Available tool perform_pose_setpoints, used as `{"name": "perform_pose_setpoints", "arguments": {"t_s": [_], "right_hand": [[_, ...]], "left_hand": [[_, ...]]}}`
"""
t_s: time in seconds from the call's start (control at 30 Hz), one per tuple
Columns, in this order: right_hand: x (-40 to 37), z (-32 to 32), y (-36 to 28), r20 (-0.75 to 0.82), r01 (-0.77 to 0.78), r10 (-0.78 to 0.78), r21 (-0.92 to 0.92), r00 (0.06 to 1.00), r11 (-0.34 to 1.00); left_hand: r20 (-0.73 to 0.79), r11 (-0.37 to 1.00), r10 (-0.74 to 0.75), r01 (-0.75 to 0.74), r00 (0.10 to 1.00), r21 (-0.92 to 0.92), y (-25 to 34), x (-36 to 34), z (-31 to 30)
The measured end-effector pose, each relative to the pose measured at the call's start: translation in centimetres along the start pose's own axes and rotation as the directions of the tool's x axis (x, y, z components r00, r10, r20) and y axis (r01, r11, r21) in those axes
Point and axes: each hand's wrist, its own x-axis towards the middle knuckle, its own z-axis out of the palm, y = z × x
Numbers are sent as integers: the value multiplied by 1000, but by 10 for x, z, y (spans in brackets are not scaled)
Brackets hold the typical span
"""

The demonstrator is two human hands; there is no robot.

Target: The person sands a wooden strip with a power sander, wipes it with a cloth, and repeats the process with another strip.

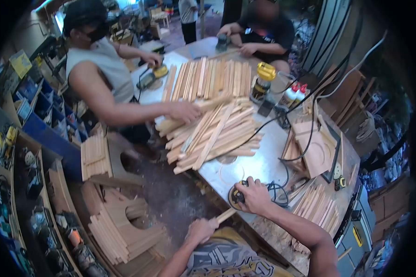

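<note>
at the near edge of the table (233,173), the right hand (255,196) is curled over the top of the sander (236,197), gripping it. just off that edge, the left hand (202,230) is closed around a strip (225,215), which runs up to the sander; whether the two touch, i cannot tell.

a loose cord (278,194) bunches on the table beside the right hand, and a black cable (305,154) hangs across the table's right half. a heap of sticks (217,134) crowds the table's middle, with a tidier row (212,78) beyond it. a co-worker's hand (185,111) rests on the heap from the table's left side; another person (266,34) sits at its far end. along the table's right side are red-capped bottles (295,95), a wooden panel (313,145) and more sticks (315,207). stools (125,226) stand left of the table.
</note>
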Motion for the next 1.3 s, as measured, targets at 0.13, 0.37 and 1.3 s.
{"name": "perform_pose_setpoints", "arguments": {"t_s": [0.13,0.37,1.3], "right_hand": [[2,-13,40,-9,-105,105,-28,994,994],[1,2,114,-142,-309,296,-81,945,948],[29,10,110,-279,-460,466,92,840,883]], "left_hand": [[2,998,-47,46,999,32,-21,-15,-6],[-196,993,-89,103,977,64,-110,-74,-37],[-918,954,98,-298,385,-23,10,-136,-180]]}}
